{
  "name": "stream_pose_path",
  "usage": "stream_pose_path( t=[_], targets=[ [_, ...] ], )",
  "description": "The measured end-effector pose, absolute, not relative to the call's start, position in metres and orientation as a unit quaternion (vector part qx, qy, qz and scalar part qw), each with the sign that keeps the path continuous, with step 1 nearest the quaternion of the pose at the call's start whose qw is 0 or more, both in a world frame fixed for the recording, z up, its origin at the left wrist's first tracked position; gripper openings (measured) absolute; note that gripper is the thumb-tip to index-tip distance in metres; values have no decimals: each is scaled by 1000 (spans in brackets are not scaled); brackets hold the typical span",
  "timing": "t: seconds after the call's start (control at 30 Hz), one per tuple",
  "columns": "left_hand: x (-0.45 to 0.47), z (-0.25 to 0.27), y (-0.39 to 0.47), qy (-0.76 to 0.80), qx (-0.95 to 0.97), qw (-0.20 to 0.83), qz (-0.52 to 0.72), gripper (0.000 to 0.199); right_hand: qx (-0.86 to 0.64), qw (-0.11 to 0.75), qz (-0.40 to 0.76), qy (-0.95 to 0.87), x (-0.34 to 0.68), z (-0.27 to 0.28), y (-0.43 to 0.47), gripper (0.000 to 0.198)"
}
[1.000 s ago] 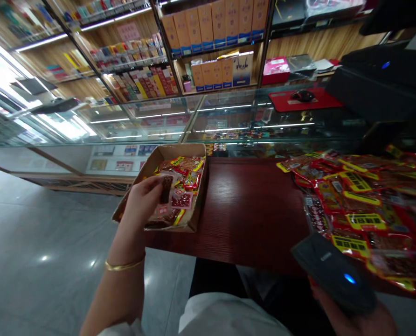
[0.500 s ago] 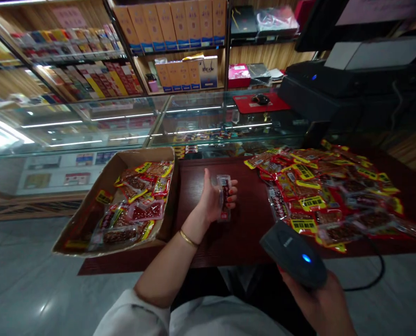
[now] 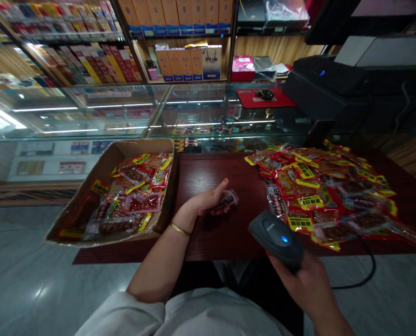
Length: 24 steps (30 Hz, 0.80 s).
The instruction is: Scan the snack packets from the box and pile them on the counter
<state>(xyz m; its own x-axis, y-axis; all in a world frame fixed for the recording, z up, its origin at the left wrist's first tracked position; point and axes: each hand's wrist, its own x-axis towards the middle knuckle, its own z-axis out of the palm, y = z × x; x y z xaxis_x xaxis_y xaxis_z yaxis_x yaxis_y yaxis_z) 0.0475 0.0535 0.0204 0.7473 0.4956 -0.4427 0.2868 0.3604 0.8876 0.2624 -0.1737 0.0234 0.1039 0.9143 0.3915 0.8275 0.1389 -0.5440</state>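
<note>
Farthest beyond both grips stands wooden shelving (image 3: 278,50), loaded with boxes. Nearer, a glass counter (image 3: 208,94) runs across beyond the left hand (image 3: 211,200) and the right hand (image 3: 304,280). The dark red table (image 3: 225,163) lies beneath the left hand; I cannot tell whether any finger touches it. Beyond the right hand and off to its right sits a bulky dark machine (image 3: 351,93). A broad pile of snack packets (image 3: 309,198) spreads on the table to the right of the left hand, just past what the right hand holds. To the left of the left hand, near its forearm, is an open cardboard box (image 3: 134,148) with more such packets inside (its front left corner juts past the table's edge). A red mat (image 3: 248,99) lies well beyond both hands.

The right hand is wrapped around a dark handheld scanner (image 3: 273,231), whose head points toward the left hand. The left hand's fingers are curled under a small clear packet (image 3: 229,199), thumb raised above it; the packet's print is blurred. Behind that grip, at the wrist, is a gold bangle (image 3: 179,228). A tiny blue light (image 3: 284,239) glows on the scanner, ahead of the right hand.
</note>
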Motion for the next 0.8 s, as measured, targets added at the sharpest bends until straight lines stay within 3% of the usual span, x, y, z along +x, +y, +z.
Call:
stream_pose_path(
  t=[0.3,0.5,0.57,0.7,0.8],
  targets=[
    [48,23,56,355,592,723,30,99,-650,339,62,-677,263,23,-181,26],
    [50,25,56,363,569,737,36,96,-660,335,68,-669,264,22,-181,23],
    [51,27,56,363,551,750,37,87,-664,345,73,-659,263,23,-180,22],
    [51,31,53,382,505,762,134,40,-676,378,126,-620,259,30,-183,24],
    [55,34,51,361,472,782,186,21,-672,417,155,-592,261,35,-187,18]
  ],
)
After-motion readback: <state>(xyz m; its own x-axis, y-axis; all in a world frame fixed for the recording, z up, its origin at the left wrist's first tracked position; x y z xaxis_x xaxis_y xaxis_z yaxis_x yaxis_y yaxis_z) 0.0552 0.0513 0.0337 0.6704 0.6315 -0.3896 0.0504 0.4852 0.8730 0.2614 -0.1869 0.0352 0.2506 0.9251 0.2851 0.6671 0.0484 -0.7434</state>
